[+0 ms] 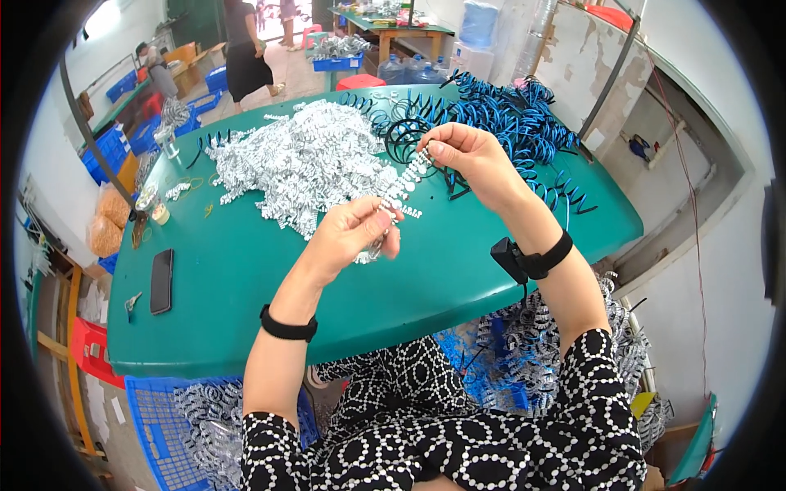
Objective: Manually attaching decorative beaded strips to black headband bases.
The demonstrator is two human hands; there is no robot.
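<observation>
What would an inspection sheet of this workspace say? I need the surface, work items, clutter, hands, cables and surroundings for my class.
Surface: green table, broad top.
Work items: white pile of small pieces; black-and-blue coils, far right; white strip between the hands.
Clutter: dark phone and keys, left side.
Hands: left hand and right hand both pinch the strip.
Cables: thin red cord hanging down the right wall.
Surroundings: blue basket at near left; people in the background.
</observation>
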